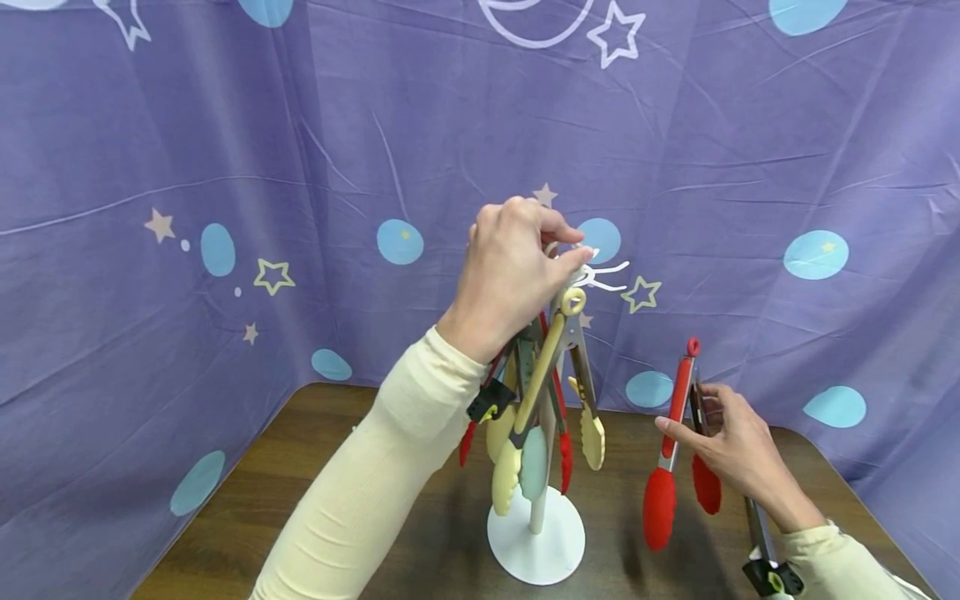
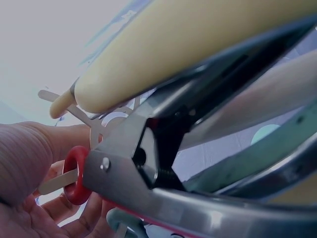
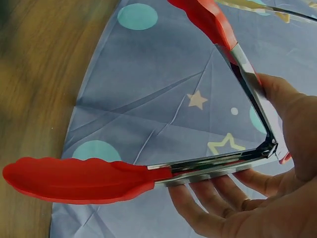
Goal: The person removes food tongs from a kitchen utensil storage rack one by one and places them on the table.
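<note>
My left hand (image 1: 510,267) is at the top of a white stand (image 1: 510,550), thumb and fingertips pinching its hooked top. Cream-yellow tongs (image 1: 507,479), mint-green tongs (image 1: 534,467) and red tongs (image 1: 566,462) hang from the hooks below this hand. In the left wrist view, a red ring (image 2: 74,183) hangs over a hook beside the palm. To the right of the stand, my right hand (image 1: 738,446) grips another pair of red tongs (image 1: 659,508) by the handles, thumb on one arm and fingers along the other. Their arms are spread and red heads point down.
The stand's round white base sits on a brown wooden table (image 1: 300,483). Behind the table hangs a purple curtain (image 1: 450,125) with stars and blue spots. A black wrist mount (image 1: 772,575) is strapped at the right sleeve, another (image 1: 491,402) at the left.
</note>
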{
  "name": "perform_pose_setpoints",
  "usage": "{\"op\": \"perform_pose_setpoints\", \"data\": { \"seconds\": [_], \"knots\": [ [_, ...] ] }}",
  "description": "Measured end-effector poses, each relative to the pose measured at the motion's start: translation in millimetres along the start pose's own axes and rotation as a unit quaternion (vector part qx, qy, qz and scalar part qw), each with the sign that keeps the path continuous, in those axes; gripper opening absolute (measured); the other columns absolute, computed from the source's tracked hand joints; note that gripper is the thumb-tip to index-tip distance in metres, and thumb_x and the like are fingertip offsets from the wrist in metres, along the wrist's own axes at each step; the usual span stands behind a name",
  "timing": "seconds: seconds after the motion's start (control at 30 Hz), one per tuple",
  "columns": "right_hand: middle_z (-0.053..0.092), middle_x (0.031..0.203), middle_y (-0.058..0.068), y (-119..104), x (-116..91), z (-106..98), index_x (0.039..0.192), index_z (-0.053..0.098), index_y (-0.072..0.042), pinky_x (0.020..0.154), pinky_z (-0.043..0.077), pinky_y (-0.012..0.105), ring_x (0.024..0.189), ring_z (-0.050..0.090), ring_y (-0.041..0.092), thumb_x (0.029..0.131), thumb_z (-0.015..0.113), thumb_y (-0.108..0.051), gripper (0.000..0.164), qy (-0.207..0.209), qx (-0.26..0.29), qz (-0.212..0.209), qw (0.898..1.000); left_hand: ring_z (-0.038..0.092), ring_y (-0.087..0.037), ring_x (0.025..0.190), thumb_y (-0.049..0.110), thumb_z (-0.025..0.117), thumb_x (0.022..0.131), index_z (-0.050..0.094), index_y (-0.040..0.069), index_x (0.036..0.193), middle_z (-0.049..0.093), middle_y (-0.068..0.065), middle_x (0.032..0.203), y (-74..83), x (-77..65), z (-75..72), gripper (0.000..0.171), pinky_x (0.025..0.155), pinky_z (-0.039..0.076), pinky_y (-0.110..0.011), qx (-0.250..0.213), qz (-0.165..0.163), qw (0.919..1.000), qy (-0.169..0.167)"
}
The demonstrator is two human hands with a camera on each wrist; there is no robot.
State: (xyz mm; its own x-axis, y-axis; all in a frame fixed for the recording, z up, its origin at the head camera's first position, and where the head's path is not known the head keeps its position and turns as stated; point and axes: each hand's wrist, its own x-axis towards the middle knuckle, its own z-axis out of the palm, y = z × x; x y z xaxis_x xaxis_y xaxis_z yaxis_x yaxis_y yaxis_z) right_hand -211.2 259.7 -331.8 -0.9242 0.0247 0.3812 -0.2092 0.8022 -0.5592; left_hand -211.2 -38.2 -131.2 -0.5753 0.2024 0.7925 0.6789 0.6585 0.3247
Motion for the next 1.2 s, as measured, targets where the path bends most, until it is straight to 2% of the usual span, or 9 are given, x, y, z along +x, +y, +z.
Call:
{"op": "perform_pose_setpoints", "data": {
  "seconds": [0.17, 0.43, 0.77, 1.2],
  "knots": [
    [0.063, 0.107, 0.023, 6.4, 0.7, 3.6, 0.131, 0.052, 0.009, 0.076, 0.046, 0.044, 0.091, 0.061, 0.031, 0.083, 0.083, -0.045, 0.079, -0.006, -0.015, 0.005, 1.000, 0.061, -0.010, 0.070, 0.025, 0.086, 0.083, 0.083, 0.015, 0.093, 0.074, 0.002, 0.079, -0.3, 0.1, 0.2, 0.014, 0.064, 0.047, -0.029, 0.001, 0.001, 1.0000, 0.000],
    [0.063, 0.109, 0.026, 14.3, -1.3, 8.6, 0.132, 0.050, 0.013, 0.080, 0.048, 0.051, 0.095, 0.062, 0.035, 0.083, 0.082, -0.048, 0.084, -0.024, -0.025, 0.014, 0.999, 0.061, -0.011, 0.069, 0.025, 0.086, 0.083, 0.083, 0.015, 0.093, 0.075, 0.001, 0.079, -0.1, -0.1, 0.5, 0.015, 0.063, 0.047, -0.030, -0.002, -0.002, 1.0000, -0.001],
    [0.057, 0.114, 0.032, 22.9, -3.0, 12.4, 0.133, 0.047, 0.014, 0.079, 0.049, 0.057, 0.100, 0.060, 0.044, 0.083, 0.079, -0.055, 0.091, -0.034, -0.037, 0.027, 0.998, 0.060, -0.010, 0.068, 0.025, 0.086, 0.083, 0.083, 0.015, 0.093, 0.074, 0.002, 0.078, -0.2, 0.1, 0.7, 0.014, 0.063, 0.047, -0.029, -0.002, 0.001, 1.0000, 0.000],
    [0.056, 0.111, 0.034, 38.2, 0.8, 17.4, 0.130, 0.048, 0.015, 0.075, 0.049, 0.056, 0.098, 0.058, 0.045, 0.083, 0.077, -0.058, 0.091, -0.040, -0.059, 0.036, 0.997, 0.060, -0.011, 0.068, 0.026, 0.086, 0.083, 0.083, 0.015, 0.093, 0.072, 0.003, 0.075, -0.2, 0.0, 0.8, 0.015, 0.063, 0.047, -0.029, -0.001, 0.000, 1.0000, 0.000]
  ]
}}
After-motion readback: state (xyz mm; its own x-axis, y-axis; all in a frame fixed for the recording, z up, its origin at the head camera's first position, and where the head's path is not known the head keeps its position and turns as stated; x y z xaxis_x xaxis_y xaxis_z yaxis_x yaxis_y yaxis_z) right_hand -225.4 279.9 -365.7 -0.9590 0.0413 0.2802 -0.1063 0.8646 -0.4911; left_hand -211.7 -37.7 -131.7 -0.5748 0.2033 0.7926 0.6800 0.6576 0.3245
